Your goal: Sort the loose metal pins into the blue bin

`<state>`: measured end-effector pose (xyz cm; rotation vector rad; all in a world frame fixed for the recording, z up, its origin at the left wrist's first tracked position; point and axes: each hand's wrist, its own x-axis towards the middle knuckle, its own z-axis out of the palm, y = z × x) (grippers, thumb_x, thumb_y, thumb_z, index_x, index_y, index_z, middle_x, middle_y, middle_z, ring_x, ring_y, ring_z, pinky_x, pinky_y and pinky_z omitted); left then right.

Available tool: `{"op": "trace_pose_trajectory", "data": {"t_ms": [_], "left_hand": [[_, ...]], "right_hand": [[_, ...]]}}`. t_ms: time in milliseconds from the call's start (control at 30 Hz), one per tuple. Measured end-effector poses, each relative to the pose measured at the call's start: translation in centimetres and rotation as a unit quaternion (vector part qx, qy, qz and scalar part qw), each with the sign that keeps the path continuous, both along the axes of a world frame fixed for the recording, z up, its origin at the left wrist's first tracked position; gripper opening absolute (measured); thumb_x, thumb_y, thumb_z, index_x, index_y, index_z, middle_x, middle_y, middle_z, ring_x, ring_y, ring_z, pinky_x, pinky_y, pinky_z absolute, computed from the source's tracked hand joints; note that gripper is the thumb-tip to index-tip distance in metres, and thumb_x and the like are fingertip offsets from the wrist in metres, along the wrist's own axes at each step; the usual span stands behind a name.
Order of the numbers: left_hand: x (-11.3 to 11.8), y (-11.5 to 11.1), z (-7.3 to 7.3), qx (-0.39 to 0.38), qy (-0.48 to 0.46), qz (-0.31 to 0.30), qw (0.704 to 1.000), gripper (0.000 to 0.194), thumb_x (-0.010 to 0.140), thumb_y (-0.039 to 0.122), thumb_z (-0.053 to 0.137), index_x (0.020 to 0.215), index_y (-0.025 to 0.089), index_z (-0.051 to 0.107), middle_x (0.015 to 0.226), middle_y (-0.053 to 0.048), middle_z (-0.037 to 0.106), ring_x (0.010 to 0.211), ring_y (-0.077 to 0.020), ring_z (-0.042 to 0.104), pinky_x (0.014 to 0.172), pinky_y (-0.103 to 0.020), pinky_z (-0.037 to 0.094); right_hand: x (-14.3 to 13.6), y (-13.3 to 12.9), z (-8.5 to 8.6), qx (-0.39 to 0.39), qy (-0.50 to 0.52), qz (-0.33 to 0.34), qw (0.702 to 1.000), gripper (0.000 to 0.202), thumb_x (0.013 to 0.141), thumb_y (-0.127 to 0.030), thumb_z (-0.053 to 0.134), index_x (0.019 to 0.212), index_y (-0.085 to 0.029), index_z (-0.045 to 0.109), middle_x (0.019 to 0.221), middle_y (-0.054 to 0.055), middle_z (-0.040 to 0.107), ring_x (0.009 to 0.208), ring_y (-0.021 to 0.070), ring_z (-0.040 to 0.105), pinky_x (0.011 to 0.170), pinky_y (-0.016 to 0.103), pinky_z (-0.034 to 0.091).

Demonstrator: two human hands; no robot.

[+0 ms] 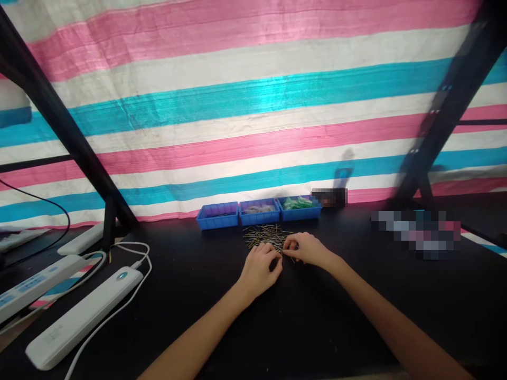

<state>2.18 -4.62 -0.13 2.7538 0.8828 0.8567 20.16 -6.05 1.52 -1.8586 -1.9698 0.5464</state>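
Note:
A loose pile of thin, straight metal pieces (264, 234), some gold-coloured and some silvery, lies on the black table; they look like long screws or pins, too small to tell which. My left hand (259, 266) rests at the pile's near edge, its fingers curled and the thumb bent towards the index fingertip. Just right of it, my right hand (308, 248) has its fingers pinched together at the pile's right edge. The fingertips of both hands are close to each other. What they hold is too small to make out.
Behind the pile stand three blue bins: a left bin (217, 224) with a few dark thin pieces, a middle bin (260, 218) with pale items, and a right bin (301, 213) with green items. A white power bank-like box (85, 316), cables and a power strip (35, 285) lie left.

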Motion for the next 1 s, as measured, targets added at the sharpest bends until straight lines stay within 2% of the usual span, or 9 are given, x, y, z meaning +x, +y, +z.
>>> {"op": "trace_pose_trajectory", "data": {"t_ms": [267, 367, 467, 600, 767, 900, 1000], "left_hand": [[0.0, 0.0, 0.0, 0.009, -0.03, 0.062, 0.998, 0.019, 0.083, 0.03, 0.046, 0.074, 0.021, 0.061, 0.079, -0.002, 0.059, 0.078, -0.0164, 0.053, 0.069, -0.031, 0.04], [-0.1, 0.2, -0.1, -0.001, -0.045, 0.084, 0.995, 0.026, 0.084, 0.032, 0.045, 0.066, 0.02, 0.061, 0.074, -0.002, 0.058, 0.074, -0.0155, 0.052, 0.067, -0.03, 0.04], [-0.1, 0.3, -0.1, -0.027, -0.068, 0.095, 0.993, 0.036, 0.085, 0.035, 0.044, 0.057, 0.019, 0.059, 0.069, -0.001, 0.057, 0.071, -0.0144, 0.05, 0.065, -0.029, 0.04], [0.0, 0.5, -0.1, -0.096, -0.129, 0.094, 0.983, 0.035, 0.085, 0.04, 0.044, 0.063, 0.02, 0.064, 0.071, -0.001, 0.058, 0.074, -0.0142, 0.051, 0.062, -0.026, 0.04], [0.0, 1.0, -0.2, -0.184, -0.237, 0.085, 0.95, 0.027, 0.082, 0.041, 0.05, 0.084, 0.023, 0.069, 0.077, -0.001, 0.061, 0.071, -0.0138, 0.053, 0.061, -0.026, 0.042], [-0.1, 1.3, 0.0, -0.234, -0.313, 0.05, 0.919, 0.024, 0.079, 0.037, 0.055, 0.079, 0.019, 0.07, 0.082, -0.004, 0.064, 0.079, -0.016, 0.057, 0.07, -0.027, 0.045], [-0.1, 1.4, 0.0, -0.254, -0.353, 0.05, 0.899, 0.023, 0.077, 0.036, 0.058, 0.076, 0.017, 0.071, 0.081, -0.005, 0.065, 0.08, -0.0171, 0.059, 0.073, -0.028, 0.045]], "right_hand": [[-0.8, -0.3, 0.7, 0.029, -0.069, -0.046, 0.996, 0.012, 0.07, -0.03, 0.057, 0.074, -0.024, 0.067, 0.072, -0.003, 0.069, 0.065, 0.0133, 0.062, 0.056, 0.021, 0.035], [-0.7, -0.2, 0.6, 0.054, -0.078, -0.052, 0.994, 0.012, 0.071, -0.029, 0.056, 0.074, -0.025, 0.066, 0.073, -0.003, 0.069, 0.068, 0.0138, 0.061, 0.056, 0.022, 0.034], [-0.7, -0.1, 0.7, 0.095, -0.076, -0.071, 0.99, 0.013, 0.074, -0.033, 0.055, 0.076, -0.025, 0.066, 0.076, -0.003, 0.069, 0.071, 0.0139, 0.061, 0.056, 0.022, 0.033], [-1.1, -0.3, 1.2, 0.161, -0.046, -0.099, 0.981, 0.016, 0.076, -0.037, 0.052, 0.078, -0.025, 0.064, 0.08, -0.003, 0.068, 0.071, 0.0128, 0.06, 0.056, 0.022, 0.035], [-2.1, -0.7, 1.3, 0.213, 0.008, -0.058, 0.975, 0.015, 0.077, -0.036, 0.052, 0.08, -0.024, 0.062, 0.079, -0.004, 0.066, 0.058, 0.0093, 0.056, 0.055, 0.021, 0.036], [-2.7, -0.8, 0.8, 0.246, 0.024, -0.008, 0.969, 0.015, 0.08, -0.034, 0.051, 0.083, -0.023, 0.062, 0.08, -0.004, 0.065, 0.053, 0.0075, 0.054, 0.055, 0.02, 0.036], [-2.9, -0.7, 0.4, 0.271, 0.028, 0.005, 0.962, 0.017, 0.081, -0.035, 0.051, 0.083, -0.023, 0.063, 0.078, -0.003, 0.065, 0.052, 0.0076, 0.053, 0.053, 0.02, 0.036]]}}
